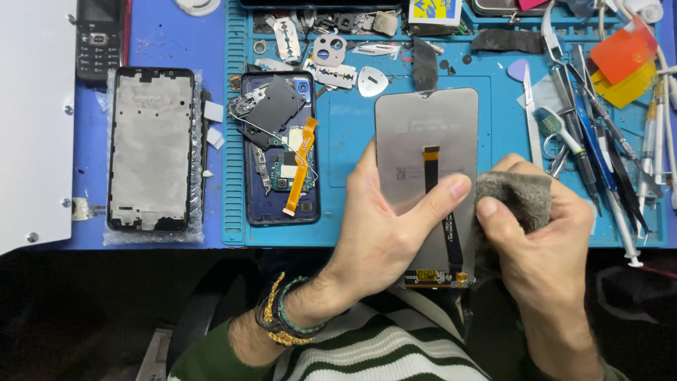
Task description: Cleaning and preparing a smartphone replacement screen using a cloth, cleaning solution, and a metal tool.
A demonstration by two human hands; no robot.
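Note:
My left hand (384,233) grips a grey phone screen panel (423,127), back side up, with a black and orange flex cable (431,169) running down it; my thumb lies across the cable. My right hand (546,247) pinches a grey fuzzy cloth (518,194) against the panel's right edge. The panel's lower part with its gold connector (434,276) hangs over the near edge of the blue work mat (345,141).
An opened blue phone body (281,148) with loose parts and an orange flex lies on the mat's left. A silver phone frame (150,148) lies further left, a black keypad phone (99,39) above it. Tweezers, blades and tools (599,134) crowd the right side. A white panel (35,120) stands far left.

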